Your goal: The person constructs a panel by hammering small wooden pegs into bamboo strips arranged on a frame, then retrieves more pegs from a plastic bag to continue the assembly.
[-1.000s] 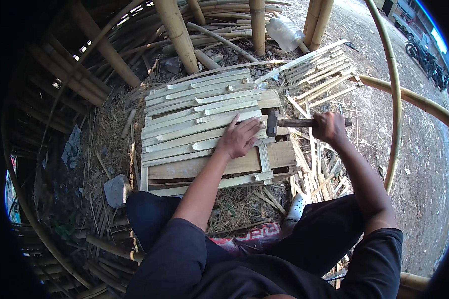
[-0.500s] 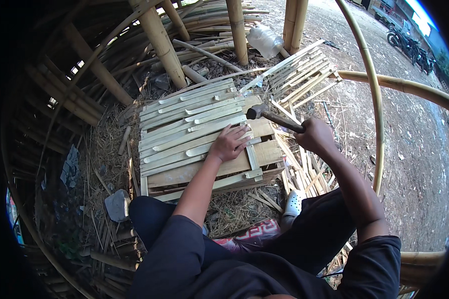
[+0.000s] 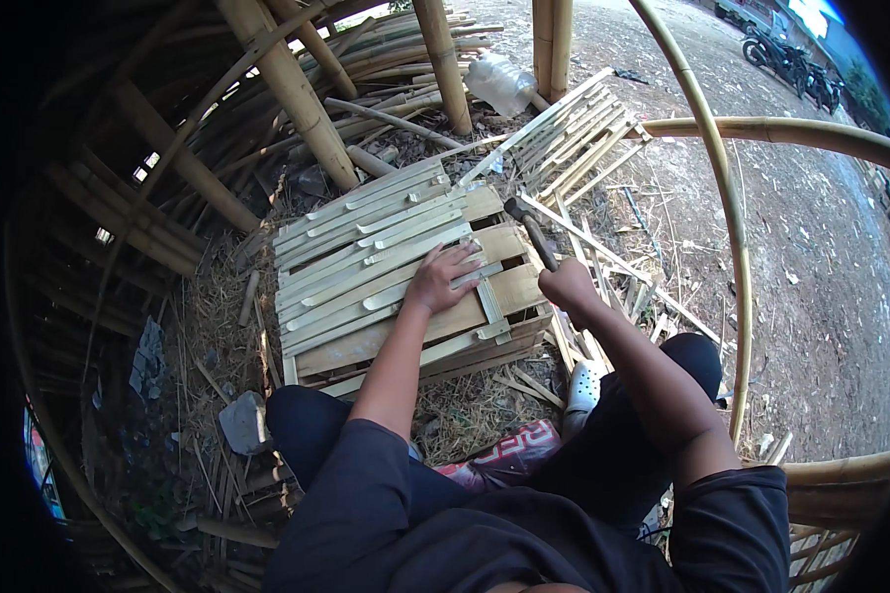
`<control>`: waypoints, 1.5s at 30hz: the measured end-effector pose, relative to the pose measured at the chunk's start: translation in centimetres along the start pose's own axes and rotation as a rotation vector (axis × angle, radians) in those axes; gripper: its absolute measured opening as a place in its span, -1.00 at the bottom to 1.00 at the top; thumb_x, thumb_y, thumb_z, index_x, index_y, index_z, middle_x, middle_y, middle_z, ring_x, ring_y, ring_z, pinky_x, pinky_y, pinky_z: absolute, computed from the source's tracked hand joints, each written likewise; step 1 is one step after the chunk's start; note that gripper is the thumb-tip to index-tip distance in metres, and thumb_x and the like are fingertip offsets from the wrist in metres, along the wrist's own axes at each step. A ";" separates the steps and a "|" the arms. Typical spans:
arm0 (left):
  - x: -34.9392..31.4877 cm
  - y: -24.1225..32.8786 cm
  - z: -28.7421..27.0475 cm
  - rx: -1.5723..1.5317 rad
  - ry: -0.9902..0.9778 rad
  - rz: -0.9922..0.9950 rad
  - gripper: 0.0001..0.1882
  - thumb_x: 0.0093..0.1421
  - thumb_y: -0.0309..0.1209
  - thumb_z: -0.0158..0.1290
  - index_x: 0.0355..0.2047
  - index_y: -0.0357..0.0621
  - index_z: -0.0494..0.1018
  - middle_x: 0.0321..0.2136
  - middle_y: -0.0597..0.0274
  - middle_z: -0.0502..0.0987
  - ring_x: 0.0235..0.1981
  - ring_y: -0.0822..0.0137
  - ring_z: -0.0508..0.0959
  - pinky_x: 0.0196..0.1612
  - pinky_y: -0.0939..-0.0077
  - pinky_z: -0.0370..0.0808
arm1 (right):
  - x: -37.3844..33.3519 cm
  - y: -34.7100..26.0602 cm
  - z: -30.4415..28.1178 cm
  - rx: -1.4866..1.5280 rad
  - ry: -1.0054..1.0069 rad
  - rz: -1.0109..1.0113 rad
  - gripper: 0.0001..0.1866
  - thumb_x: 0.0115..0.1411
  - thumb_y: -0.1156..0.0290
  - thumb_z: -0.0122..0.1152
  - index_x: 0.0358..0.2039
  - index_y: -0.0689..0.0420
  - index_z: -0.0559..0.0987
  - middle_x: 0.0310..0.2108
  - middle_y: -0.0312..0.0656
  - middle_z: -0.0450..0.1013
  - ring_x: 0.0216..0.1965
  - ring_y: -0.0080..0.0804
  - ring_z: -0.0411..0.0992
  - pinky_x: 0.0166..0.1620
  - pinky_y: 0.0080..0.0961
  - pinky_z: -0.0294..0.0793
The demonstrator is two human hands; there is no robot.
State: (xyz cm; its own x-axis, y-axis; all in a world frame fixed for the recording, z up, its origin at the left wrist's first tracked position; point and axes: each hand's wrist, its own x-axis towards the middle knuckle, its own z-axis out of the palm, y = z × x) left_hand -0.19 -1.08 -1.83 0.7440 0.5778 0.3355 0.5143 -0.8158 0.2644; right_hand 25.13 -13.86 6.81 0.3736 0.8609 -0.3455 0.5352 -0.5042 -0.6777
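Note:
My right hand (image 3: 570, 293) is wrapped round the handle of a hammer (image 3: 541, 243), whose dark head tilts away to the far left. The hammer head hangs near the right edge of a slatted bamboo panel (image 3: 351, 259) of pale, split strips laid side by side. My left hand (image 3: 442, 278) lies on the strips near that edge, palm down with fingers spread. Beneath the panel is a low wooden support of boards (image 3: 517, 287). A short crosswise strip (image 3: 489, 301) runs along the panel's right end. No nail can be made out.
Another slatted bamboo panel (image 3: 576, 138) lies at the far right, with loose strips below it. Bamboo posts (image 3: 443, 64) and a clear plastic jug (image 3: 501, 83) stand behind. A curved bamboo pole (image 3: 727, 217) rises at my right. A grey stone block (image 3: 244, 423) sits by my left knee.
My right hand has moved left and nearer to me with the hammer, whose handle now points more steeply away from me. My left hand stays on the strips. The view has shifted slightly.

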 end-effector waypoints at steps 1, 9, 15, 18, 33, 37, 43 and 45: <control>0.4 0.2 0.0 -0.010 0.001 0.001 -0.50 0.23 0.01 0.19 0.15 0.25 0.55 0.29 0.35 0.43 0.35 0.34 0.36 0.48 0.10 0.11 | 1.3 1.0 1.1 -0.074 0.047 -0.058 -0.60 0.12 0.27 0.14 -0.40 0.46 0.61 -0.46 0.24 0.57 -0.39 0.10 0.62 -0.28 -0.09 0.58; 0.6 0.6 -0.1 -0.029 -0.023 -0.033 -0.33 0.20 -0.03 0.23 0.29 0.06 0.42 0.31 0.29 0.41 0.35 0.33 0.34 0.48 0.16 0.11 | 4.5 3.7 7.2 -0.281 0.045 -0.208 -0.57 0.20 0.17 0.25 -0.33 0.40 0.64 -0.33 0.29 0.58 -0.23 0.20 0.60 -0.10 -0.07 0.59; 0.2 0.3 -0.3 -0.043 0.022 -0.066 -0.41 0.16 -0.04 0.26 0.18 0.09 0.52 0.26 0.33 0.47 0.30 0.35 0.41 0.47 0.16 0.16 | 3.7 3.3 8.2 -0.417 -0.020 -0.323 -0.76 0.14 0.42 0.19 -0.32 0.35 0.67 -0.28 0.19 0.61 -0.22 0.11 0.64 -0.15 -0.11 0.65; 0.1 -0.1 -0.4 -0.056 -0.011 -0.072 -0.38 0.17 -0.07 0.26 0.22 0.05 0.49 0.29 0.31 0.44 0.33 0.31 0.38 0.47 0.14 0.12 | 2.7 3.2 7.7 -0.464 -0.045 -0.313 -0.76 0.16 0.43 0.14 -0.29 0.33 0.66 -0.27 0.16 0.62 -0.23 0.07 0.65 -0.17 -0.13 0.65; 0.4 -0.7 0.3 -0.110 0.018 -0.058 -0.50 0.25 -0.34 0.14 0.22 0.07 0.48 0.27 0.30 0.45 0.30 0.25 0.41 0.45 0.13 0.16 | 2.9 1.1 6.5 -0.688 0.120 -0.523 -0.34 0.15 -0.10 0.36 -0.01 0.23 0.50 -0.16 -0.07 0.54 -0.09 -0.11 0.56 -0.19 -0.15 0.59; 0.7 -0.1 0.4 -0.113 0.127 -0.132 -0.48 0.30 -0.42 0.01 0.29 -0.04 0.37 0.34 0.18 0.34 0.36 0.22 0.32 0.45 0.09 0.14 | 4.5 1.3 7.4 -0.516 0.193 -1.036 -0.40 0.05 0.07 0.45 0.00 0.11 0.45 -0.11 -0.11 0.46 0.00 -0.13 0.45 0.08 -0.24 0.48; 0.6 -0.8 1.3 0.067 0.054 -0.206 -0.46 0.35 -0.37 -0.11 0.34 -0.10 0.28 0.38 0.17 0.28 0.41 0.23 0.23 0.49 0.07 0.01 | 6.3 2.0 10.2 -0.593 0.060 -1.212 -0.52 0.15 0.22 0.34 0.09 0.03 0.54 -0.03 -0.16 0.46 0.11 -0.19 0.41 0.20 -0.16 0.34; 0.5 -0.9 1.2 0.078 0.051 -0.215 -0.46 0.35 -0.37 -0.12 0.34 -0.09 0.28 0.38 0.17 0.27 0.41 0.24 0.23 0.49 0.08 0.00 | 6.6 1.5 10.7 -0.626 0.042 -1.191 -0.58 0.17 0.24 0.30 0.05 0.03 0.57 -0.04 -0.17 0.47 0.08 -0.21 0.42 0.16 -0.19 0.35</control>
State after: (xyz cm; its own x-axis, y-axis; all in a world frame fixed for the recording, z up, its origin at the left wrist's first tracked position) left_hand 0.17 -0.06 -2.98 0.5926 0.7372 0.3245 0.6916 -0.6722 0.2642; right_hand 20.31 -8.24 -3.44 -0.5408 0.7968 0.2695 0.7975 0.5875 -0.1369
